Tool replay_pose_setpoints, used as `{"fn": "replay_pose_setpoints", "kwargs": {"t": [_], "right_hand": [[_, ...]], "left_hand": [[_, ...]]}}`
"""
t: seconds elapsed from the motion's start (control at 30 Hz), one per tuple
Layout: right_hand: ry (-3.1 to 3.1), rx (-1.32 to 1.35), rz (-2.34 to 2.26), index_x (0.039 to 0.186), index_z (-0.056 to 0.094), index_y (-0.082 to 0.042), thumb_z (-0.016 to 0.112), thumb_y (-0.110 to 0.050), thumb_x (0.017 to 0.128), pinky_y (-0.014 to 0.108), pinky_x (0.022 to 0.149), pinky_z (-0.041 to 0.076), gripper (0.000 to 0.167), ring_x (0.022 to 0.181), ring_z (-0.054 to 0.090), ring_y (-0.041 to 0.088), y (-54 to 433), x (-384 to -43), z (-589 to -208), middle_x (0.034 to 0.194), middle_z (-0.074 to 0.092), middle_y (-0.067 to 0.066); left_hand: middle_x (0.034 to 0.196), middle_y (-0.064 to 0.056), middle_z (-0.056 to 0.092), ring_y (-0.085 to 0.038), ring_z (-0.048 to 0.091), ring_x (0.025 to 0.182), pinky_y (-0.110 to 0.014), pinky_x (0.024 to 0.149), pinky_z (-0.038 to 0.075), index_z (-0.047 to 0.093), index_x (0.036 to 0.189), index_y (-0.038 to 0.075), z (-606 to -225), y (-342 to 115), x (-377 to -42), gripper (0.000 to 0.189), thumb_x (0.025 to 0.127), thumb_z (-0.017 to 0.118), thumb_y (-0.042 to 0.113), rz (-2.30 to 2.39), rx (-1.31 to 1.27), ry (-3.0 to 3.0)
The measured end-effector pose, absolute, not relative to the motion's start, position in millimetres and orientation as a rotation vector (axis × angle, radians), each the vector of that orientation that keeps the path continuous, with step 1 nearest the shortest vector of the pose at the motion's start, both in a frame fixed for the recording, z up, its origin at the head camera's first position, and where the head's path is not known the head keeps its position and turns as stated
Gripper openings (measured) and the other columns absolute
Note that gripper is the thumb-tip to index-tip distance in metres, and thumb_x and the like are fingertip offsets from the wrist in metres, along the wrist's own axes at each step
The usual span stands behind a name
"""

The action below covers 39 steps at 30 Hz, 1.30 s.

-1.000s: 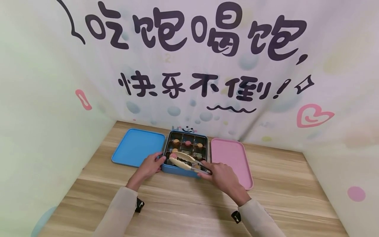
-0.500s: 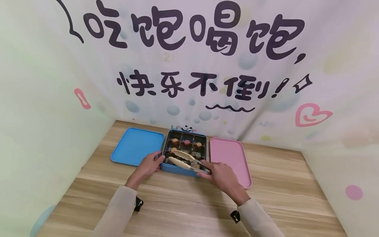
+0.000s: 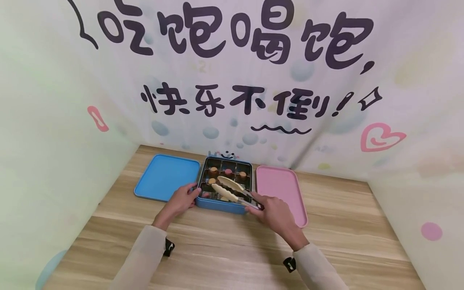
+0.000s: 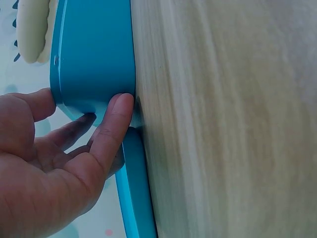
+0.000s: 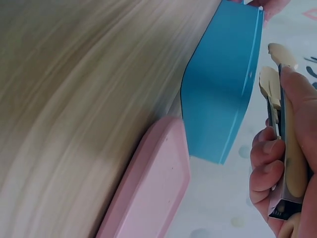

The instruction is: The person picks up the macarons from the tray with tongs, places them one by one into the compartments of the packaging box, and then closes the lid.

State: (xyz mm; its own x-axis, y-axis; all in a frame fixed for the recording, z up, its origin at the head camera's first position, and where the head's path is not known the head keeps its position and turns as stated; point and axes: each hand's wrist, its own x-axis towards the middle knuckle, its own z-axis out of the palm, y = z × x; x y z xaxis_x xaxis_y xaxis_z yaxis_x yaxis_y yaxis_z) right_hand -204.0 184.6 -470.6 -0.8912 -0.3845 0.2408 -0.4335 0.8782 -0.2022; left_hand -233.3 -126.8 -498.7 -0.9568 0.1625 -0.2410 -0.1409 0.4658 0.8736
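A blue box (image 3: 221, 206) with a dark divided tray (image 3: 216, 163) inside sits at the back of the table. Small round tan-topped pieces (image 3: 213, 172) and a pink-topped piece (image 3: 228, 172) lie in its compartments; another pink piece (image 3: 206, 195) shows at front left. My left hand (image 3: 183, 199) holds the front left corner, digits on both sides of it in the left wrist view. In my right hand (image 3: 273, 211) is a pair of tongs (image 3: 250, 198) with cream tips. The tips stand apart over the box with nothing between them, hiding part of the tray.
Left of the box lies a blue lid (image 3: 168, 175), rim up. A pink tray (image 3: 280, 189) lies just right of it. The wooden table (image 3: 217, 249) ends at a printed white curtain (image 3: 232, 137) behind the box.
The pink piece at the tongs' tips has been let go and lies in the front left compartment. The tongs have moved back and right. My left hand stays at the corner.
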Motion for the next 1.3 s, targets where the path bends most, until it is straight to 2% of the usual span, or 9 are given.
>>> {"fn": "replay_pose_setpoints", "kwargs": {"t": [0.17,0.43,0.67,0.77,0.9,1.03,1.13,1.3], "right_hand": [[-2.815,0.543,0.467,0.131,0.067,-0.021,0.074,-0.045,0.087,0.025,0.044,0.033,0.051,0.050,0.039,0.008,197.4,-206.3,-468.2,0.055,0.042,-0.011],[-2.739,0.436,0.533,0.129,0.067,-0.013,0.073,-0.040,0.090,0.023,0.044,0.028,0.048,0.050,0.035,0.008,224.4,-209.3,-467.4,0.056,0.038,-0.008],[-2.667,0.364,0.508,0.105,0.065,-0.012,0.076,-0.034,0.088,0.026,0.042,0.025,0.030,0.047,0.034,0.013,247.9,-209.5,-472.1,0.057,0.031,-0.006],[-2.672,0.300,0.501,0.107,0.067,-0.010,0.076,-0.036,0.088,0.027,0.042,0.028,0.033,0.047,0.038,0.016,258.5,-208.8,-474.7,0.056,0.035,-0.003],[-2.743,0.119,0.517,0.128,0.066,-0.012,0.071,-0.045,0.091,0.032,0.044,0.033,0.050,0.051,0.047,0.023,273.7,-208.3,-476.8,0.058,0.049,0.005],[-2.796,-0.044,0.542,0.138,0.059,-0.013,0.066,-0.050,0.093,0.036,0.047,0.037,0.059,0.058,0.054,0.030,288.7,-208.8,-477.6,0.070,0.061,0.016],[-2.822,-0.151,0.555,0.135,0.056,-0.008,0.063,-0.053,0.093,0.037,0.046,0.036,0.062,0.060,0.055,0.032,298.8,-208.8,-478.3,0.074,0.061,0.020],[-2.828,-0.333,0.640,0.120,0.055,0.000,0.060,-0.054,0.095,0.036,0.047,0.036,0.059,0.062,0.055,0.029,313.4,-207.1,-481.9,0.074,0.060,0.016]], "left_hand": [[0.147,-0.032,0.043,-0.030,0.067,0.101,-0.041,0.086,0.059,0.029,0.154,-0.002,-496.9,-128.0,-234.9,0.057,0.107,0.043,0.028,1.475,0.027,2.429],[0.144,-0.033,0.045,-0.032,0.067,0.104,-0.042,0.087,0.059,0.028,0.154,-0.003,-495.3,-129.2,-234.7,0.057,0.108,0.044,0.027,1.497,0.040,2.406],[0.144,-0.034,0.043,-0.036,0.065,0.107,-0.043,0.088,0.059,0.026,0.155,-0.004,-496.4,-129.2,-233.1,0.057,0.108,0.043,0.026,1.498,0.032,2.385],[0.144,-0.035,0.043,-0.036,0.065,0.107,-0.043,0.088,0.059,0.026,0.154,-0.004,-496.7,-129.5,-232.1,0.058,0.108,0.043,0.026,1.502,0.032,2.379],[0.144,-0.035,0.043,-0.036,0.066,0.107,-0.042,0.087,0.059,0.027,0.155,-0.003,-498.2,-129.7,-232.3,0.058,0.108,0.042,0.027,1.495,0.038,2.389],[0.142,-0.034,0.046,-0.034,0.067,0.103,-0.042,0.086,0.059,0.027,0.154,-0.003,-498.5,-129.2,-232.3,0.057,0.108,0.043,0.027,1.492,0.035,2.395],[0.137,-0.031,0.052,-0.030,0.067,0.096,-0.042,0.083,0.059,0.028,0.154,-0.003,-497.7,-128.3,-232.2,0.057,0.108,0.043,0.027,1.487,0.029,2.404],[0.132,-0.029,0.056,-0.026,0.066,0.090,-0.040,0.080,0.059,0.028,0.154,-0.003,-497.7,-127.0,-233.0,0.058,0.107,0.044,0.027,1.482,0.032,2.414]]}}
